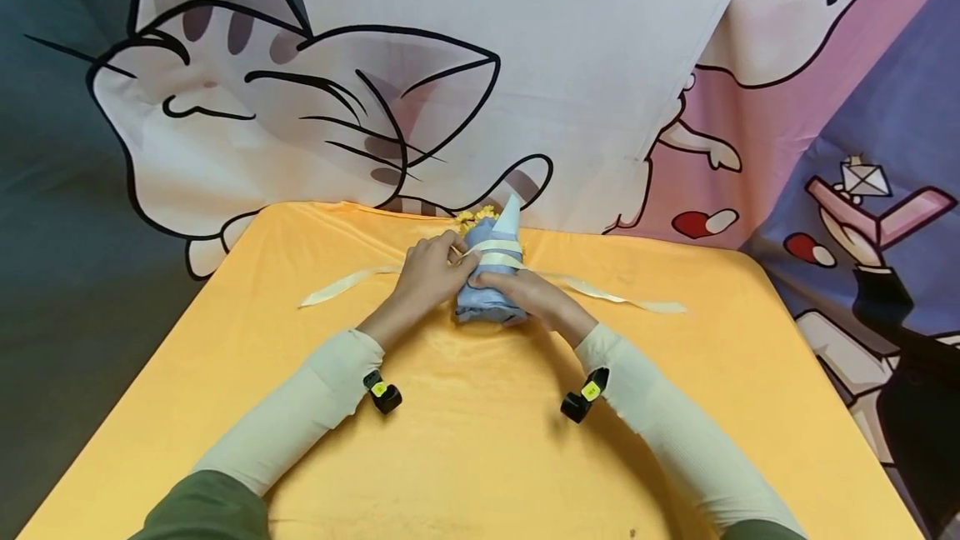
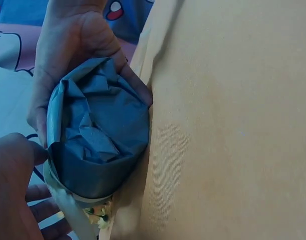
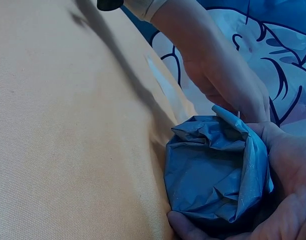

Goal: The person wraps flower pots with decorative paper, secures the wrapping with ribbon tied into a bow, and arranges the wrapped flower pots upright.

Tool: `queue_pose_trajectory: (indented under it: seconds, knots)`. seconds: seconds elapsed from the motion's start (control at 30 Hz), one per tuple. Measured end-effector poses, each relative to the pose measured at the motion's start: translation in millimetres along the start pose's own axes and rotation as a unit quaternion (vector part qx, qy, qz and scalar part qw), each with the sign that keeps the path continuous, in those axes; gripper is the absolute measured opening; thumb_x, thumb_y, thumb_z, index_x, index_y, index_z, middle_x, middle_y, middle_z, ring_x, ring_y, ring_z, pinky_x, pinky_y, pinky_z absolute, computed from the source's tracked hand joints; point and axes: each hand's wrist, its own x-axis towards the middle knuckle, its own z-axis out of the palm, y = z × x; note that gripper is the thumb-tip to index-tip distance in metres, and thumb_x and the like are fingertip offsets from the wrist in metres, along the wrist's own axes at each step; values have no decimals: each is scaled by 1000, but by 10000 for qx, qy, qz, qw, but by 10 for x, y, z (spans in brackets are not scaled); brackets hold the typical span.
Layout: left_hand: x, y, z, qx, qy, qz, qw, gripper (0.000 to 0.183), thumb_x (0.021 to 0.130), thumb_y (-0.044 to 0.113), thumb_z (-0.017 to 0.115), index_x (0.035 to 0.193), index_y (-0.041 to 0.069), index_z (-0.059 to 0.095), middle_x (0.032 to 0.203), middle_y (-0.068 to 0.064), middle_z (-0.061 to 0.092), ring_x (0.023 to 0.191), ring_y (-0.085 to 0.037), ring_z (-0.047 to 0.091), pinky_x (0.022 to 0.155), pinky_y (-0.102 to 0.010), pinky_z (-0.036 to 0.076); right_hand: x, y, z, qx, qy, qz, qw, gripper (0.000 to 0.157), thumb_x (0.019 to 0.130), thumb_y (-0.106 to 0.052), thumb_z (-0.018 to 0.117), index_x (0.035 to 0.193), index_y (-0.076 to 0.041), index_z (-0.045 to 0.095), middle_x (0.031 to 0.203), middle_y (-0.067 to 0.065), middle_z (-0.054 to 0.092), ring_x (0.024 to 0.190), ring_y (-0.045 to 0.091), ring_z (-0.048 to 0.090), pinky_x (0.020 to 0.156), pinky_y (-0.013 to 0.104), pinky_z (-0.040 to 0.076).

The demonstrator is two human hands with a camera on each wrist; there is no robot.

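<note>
A small bouquet wrapped in blue paper [image 1: 480, 300] lies on the yellow cloth, its crumpled base toward me. Yellow flowers [image 1: 477, 215] and a pale pointed paper flap [image 1: 508, 217] show at its far end. Cream ribbon [image 1: 501, 260] runs around the wrapping in bands. My left hand [image 1: 431, 273] pinches the ribbon at the bouquet's left side; in the left wrist view its thumb lies on the ribbon [image 2: 67, 210]. From the right, my right hand [image 1: 536, 294] grips the wrapped bouquet; the right wrist view shows its fingers curled around the blue base [image 3: 208, 170].
One loose ribbon tail [image 1: 348, 282] stretches left over the yellow tablecloth [image 1: 465, 440], and another tail [image 1: 622, 300] stretches right. Behind the table's far edge hangs a backdrop [image 1: 585, 65] with cartoon figures. Each wrist wears a small black camera [image 1: 386, 397].
</note>
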Motion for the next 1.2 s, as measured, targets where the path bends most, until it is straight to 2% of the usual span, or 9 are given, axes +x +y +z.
queue_pose_trajectory:
  seconds: [0.17, 0.37, 0.57, 0.67, 0.8, 0.9, 1.03, 1.13, 1.2]
  knots:
    - [52, -11, -40, -325, -200, 230, 9990, 35, 111, 43, 67, 123, 11, 73, 115, -9, 75, 113, -33, 67, 110, -56, 48, -14, -7, -2, -37, 15, 1, 10000, 61, 102, -61, 73, 138, -12, 65, 135, 12, 71, 107, 21, 70, 86, 36, 62]
    - [322, 145, 31, -6, -768, 1072, 9913, 41, 110, 39, 66, 141, 14, 74, 157, -15, 57, 136, -37, 41, 114, -57, 33, -35, -14, -28, -159, 33, 125, 9998, 76, 104, -63, 69, 155, -9, 58, 153, 15, 62, 119, 25, 66, 94, 38, 60]
    - [283, 170, -3, -303, -987, 1155, 9879, 29, 110, 32, 68, 129, 17, 83, 145, -12, 61, 137, -37, 38, 114, -58, 29, -2, -6, -2, -104, -135, 31, 9998, 73, 108, -59, 66, 164, -14, 53, 156, 16, 59, 120, 26, 64, 91, 37, 62]
    - [224, 150, -39, -682, -603, 699, 9934, 28, 111, 32, 67, 128, 15, 81, 133, -9, 66, 130, -32, 46, 113, -53, 35, 5, -6, -3, -218, -74, -20, 9997, 67, 105, -60, 68, 154, -14, 60, 145, 14, 66, 115, 23, 66, 89, 34, 58]
    - [148, 139, -123, -782, -313, -618, 9945, 41, 112, 48, 63, 93, 13, 69, 90, -2, 66, 86, -22, 61, 78, -36, 48, 6, -12, -3, -247, -45, 30, 9997, 62, 102, -62, 71, 139, -13, 66, 129, 11, 74, 107, 21, 70, 89, 34, 59]
    - [99, 118, -193, -699, -1180, -1653, 9767, 68, 109, 73, 54, 74, 15, 57, 65, 0, 57, 58, -18, 55, 57, -32, 46, -1, -21, -1, -184, -61, 36, 9998, 60, 102, -62, 72, 138, -14, 65, 128, 10, 74, 105, 21, 71, 88, 37, 61]
    - [78, 54, -190, -1013, -2447, -2357, 9350, 91, 100, 94, 43, 74, 9, 65, 64, -4, 63, 52, -18, 64, 56, -33, 60, -4, -24, -4, -161, -29, 84, 9998, 64, 102, -62, 72, 140, -11, 64, 137, 15, 69, 110, 24, 70, 88, 39, 65]
    - [74, 0, -126, -1483, -2697, -2508, 9178, 98, 97, 97, 42, 87, 5, 72, 70, -7, 67, 56, -19, 70, 60, -35, 65, -7, -23, -7, -273, 67, 178, 9994, 70, 99, -65, 73, 140, -9, 63, 144, 17, 65, 115, 26, 69, 91, 39, 64]
    - [64, -19, -76, -1810, -2612, -2450, 9160, 97, 99, 95, 44, 97, 4, 76, 75, -8, 70, 60, -19, 71, 61, -35, 66, -11, -24, -6, -385, 155, 211, 9989, 73, 97, -68, 74, 141, -10, 63, 149, 16, 64, 121, 26, 67, 98, 38, 59]
